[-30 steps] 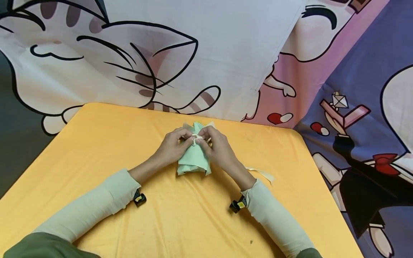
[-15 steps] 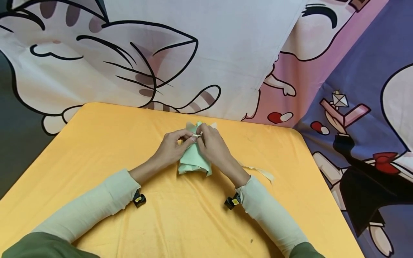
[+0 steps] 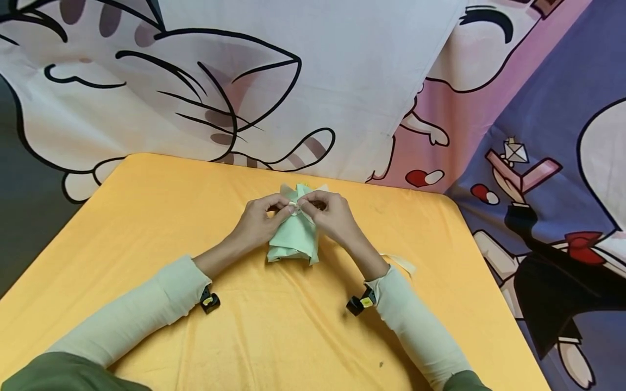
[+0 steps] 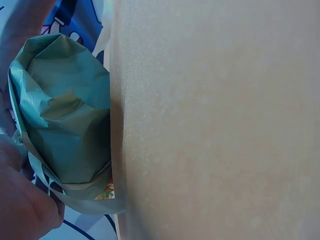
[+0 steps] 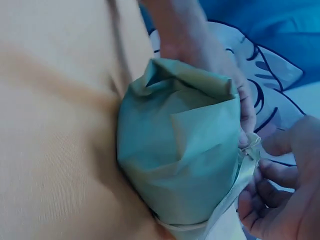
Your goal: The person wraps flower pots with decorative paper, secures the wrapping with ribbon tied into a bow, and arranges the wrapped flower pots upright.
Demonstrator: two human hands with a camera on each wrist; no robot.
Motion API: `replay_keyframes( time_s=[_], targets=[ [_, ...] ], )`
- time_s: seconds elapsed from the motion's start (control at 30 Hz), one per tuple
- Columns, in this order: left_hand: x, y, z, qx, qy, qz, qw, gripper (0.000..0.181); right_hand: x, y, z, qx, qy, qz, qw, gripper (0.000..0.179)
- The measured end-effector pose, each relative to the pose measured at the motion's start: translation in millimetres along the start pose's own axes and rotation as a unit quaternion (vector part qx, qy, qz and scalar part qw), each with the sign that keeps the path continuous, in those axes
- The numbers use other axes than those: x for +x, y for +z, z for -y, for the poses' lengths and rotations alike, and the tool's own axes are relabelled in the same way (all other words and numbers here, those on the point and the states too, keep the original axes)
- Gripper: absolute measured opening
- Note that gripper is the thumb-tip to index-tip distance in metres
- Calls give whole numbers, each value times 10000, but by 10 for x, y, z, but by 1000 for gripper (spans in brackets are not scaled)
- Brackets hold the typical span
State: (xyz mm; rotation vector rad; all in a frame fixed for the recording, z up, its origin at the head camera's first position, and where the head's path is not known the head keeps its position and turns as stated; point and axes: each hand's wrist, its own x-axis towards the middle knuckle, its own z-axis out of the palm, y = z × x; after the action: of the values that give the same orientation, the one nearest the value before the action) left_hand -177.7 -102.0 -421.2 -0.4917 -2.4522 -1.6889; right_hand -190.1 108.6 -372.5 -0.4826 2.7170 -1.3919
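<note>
A bundle wrapped in pale green paper (image 3: 293, 241) lies on the yellow cloth, its folded end facing me. A cream ribbon (image 5: 239, 186) runs around its narrower part, with a knot or loop on top. My left hand (image 3: 259, 220) pinches the ribbon between thumb and fingers from the left. From the right, my right hand (image 3: 336, 218) pinches the ribbon close to the knot, fingertips almost meeting the left ones. In the left wrist view the ribbon crosses the paper near a small flowery patch (image 4: 106, 191). The bundle's far end is partly hidden behind the hands.
A long ribbon tail (image 3: 402, 263) lies on the yellow tablecloth (image 3: 274, 326) beyond my right wrist. Printed cartoon curtains (image 3: 352, 81) hang behind the table's far edge and along its right side. A small dark speck (image 3: 381, 364) marks the cloth near the front.
My right hand moved in over the knot with a short piece of ribbon drawn taut, then swung back right and lower. My left hand stayed nearly still, and the bundle barely shifted.
</note>
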Motion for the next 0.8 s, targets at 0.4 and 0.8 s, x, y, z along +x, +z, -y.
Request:
replay_keyframes(
  time_s=[0.4,0.8],
  targets=[
    [-29,3,15,-204,48,-72,9998,12,62,-46,-77,3160,1064,-2,9428,12],
    [-26,-2,10,-262,-95,-22,9996,14,119,-312,-64,1613,1207,1520,9676,26]
  ],
)
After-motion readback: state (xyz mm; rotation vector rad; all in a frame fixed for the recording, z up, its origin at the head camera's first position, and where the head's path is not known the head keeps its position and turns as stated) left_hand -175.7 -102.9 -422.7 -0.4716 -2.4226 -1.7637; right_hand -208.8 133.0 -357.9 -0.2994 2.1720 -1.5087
